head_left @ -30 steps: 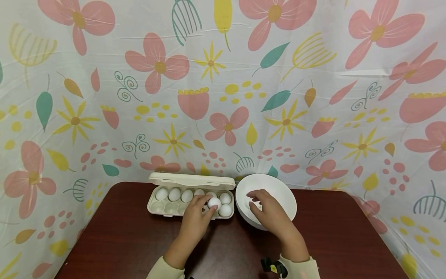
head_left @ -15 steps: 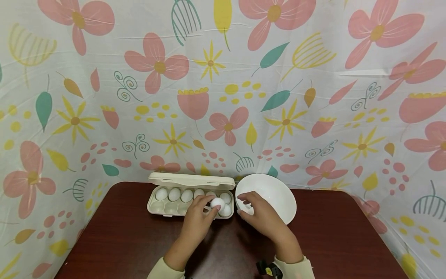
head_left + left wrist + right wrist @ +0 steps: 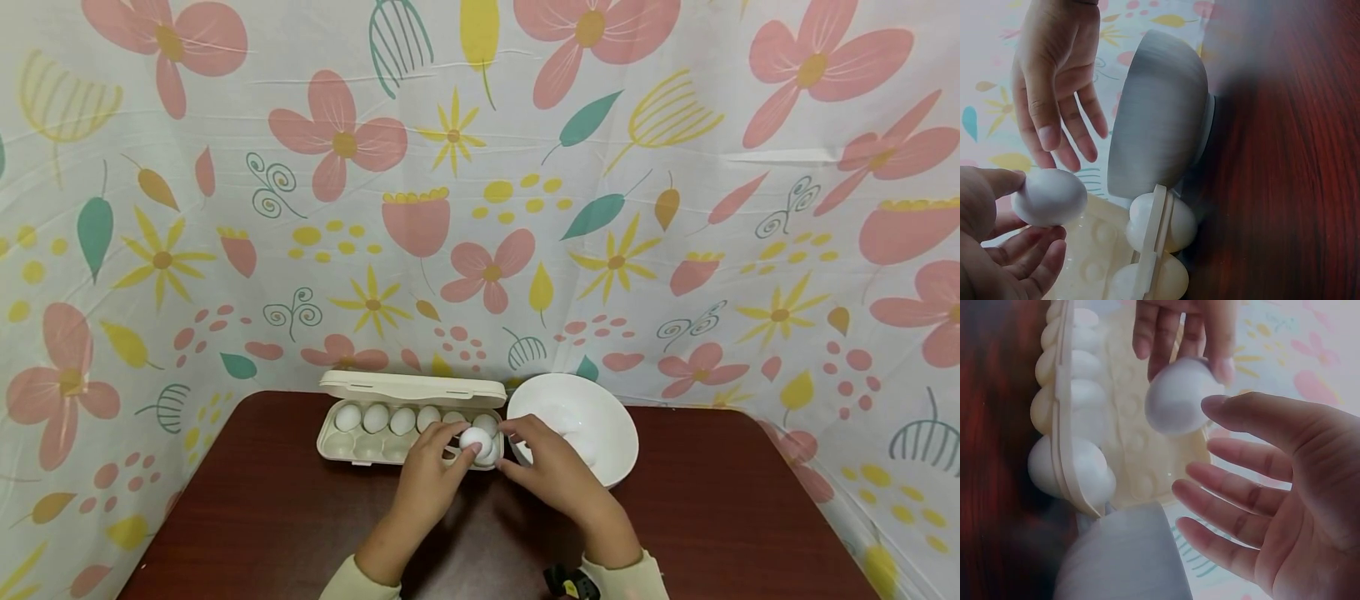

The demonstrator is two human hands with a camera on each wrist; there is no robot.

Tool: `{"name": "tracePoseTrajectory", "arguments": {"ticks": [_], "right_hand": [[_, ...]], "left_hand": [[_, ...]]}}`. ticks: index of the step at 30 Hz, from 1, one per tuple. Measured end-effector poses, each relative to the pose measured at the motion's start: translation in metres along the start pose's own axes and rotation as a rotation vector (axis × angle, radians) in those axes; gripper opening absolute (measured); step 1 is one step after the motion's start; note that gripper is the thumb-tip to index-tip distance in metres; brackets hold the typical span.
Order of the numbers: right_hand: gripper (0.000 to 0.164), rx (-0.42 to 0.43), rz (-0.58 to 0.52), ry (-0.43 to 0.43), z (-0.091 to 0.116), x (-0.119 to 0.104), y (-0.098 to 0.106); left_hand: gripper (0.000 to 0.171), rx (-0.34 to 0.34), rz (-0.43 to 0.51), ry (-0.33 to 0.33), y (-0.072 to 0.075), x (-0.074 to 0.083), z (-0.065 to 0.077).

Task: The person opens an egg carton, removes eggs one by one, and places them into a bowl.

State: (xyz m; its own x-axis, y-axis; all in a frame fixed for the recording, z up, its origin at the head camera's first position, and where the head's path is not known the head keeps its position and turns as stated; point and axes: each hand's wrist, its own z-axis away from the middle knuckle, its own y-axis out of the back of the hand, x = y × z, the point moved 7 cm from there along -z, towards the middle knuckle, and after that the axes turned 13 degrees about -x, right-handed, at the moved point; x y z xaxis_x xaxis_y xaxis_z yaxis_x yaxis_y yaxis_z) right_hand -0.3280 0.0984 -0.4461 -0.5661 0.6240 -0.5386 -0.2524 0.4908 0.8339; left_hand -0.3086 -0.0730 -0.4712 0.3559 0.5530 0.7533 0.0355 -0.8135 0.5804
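Note:
A white egg [image 3: 476, 443] is held up by my left hand [image 3: 429, 473], pinched between thumb and fingers above the right end of an egg carton [image 3: 412, 388]. My right hand [image 3: 555, 473] is on the egg's right side, in front of the bowl. Its thumb and fingers are spread around a gap facing the egg. In the right wrist view its thumb tip [image 3: 1215, 407] overlaps the egg's edge; whether it touches is unclear. Several white eggs sit in the carton's back row, partly hidden by my left hand.
The carton's lid is raised at the back. A white bowl [image 3: 611, 417] stands right of the carton, with pale rounded shapes inside, partly behind my right hand. Both rest on a dark red-brown table [image 3: 285, 517] against a flowered cloth [image 3: 480, 167].
My right hand has come out of the bowl and moved left to the egg. My left hand has shifted slightly right with the egg still pinched.

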Motion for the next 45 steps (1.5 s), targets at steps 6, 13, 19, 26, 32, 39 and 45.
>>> {"name": "tracePoseTrajectory", "arguments": {"ticks": [6,13,19,26,32,39,45], "right_hand": [[0.040,0.012,0.010,0.041,-0.001,-0.005,-0.003],[0.038,0.021,-0.007,0.040,-0.003,-0.006,-0.007],[0.037,0.032,-0.002,0.039,-0.004,-0.009,-0.008],[0.040,0.040,0.030,0.042,-0.005,-0.012,-0.010],[0.044,0.043,0.044,0.051,-0.006,-0.014,-0.010],[0.043,0.048,0.046,0.050,-0.006,-0.015,-0.010],[0.043,0.049,0.047,0.050,-0.005,-0.015,-0.008]], "left_hand": [[0.033,0.003,0.016,-0.007,-0.001,0.001,0.000],[0.033,-0.013,0.052,-0.015,-0.003,0.002,0.001],[0.035,-0.028,0.082,-0.033,-0.005,0.004,0.001],[0.035,-0.034,0.117,-0.043,-0.006,0.006,0.001],[0.036,-0.036,0.126,-0.055,-0.006,0.007,0.002],[0.039,-0.064,0.156,-0.039,-0.007,0.007,0.002],[0.040,-0.058,0.146,-0.047,-0.007,0.008,0.002]]}}
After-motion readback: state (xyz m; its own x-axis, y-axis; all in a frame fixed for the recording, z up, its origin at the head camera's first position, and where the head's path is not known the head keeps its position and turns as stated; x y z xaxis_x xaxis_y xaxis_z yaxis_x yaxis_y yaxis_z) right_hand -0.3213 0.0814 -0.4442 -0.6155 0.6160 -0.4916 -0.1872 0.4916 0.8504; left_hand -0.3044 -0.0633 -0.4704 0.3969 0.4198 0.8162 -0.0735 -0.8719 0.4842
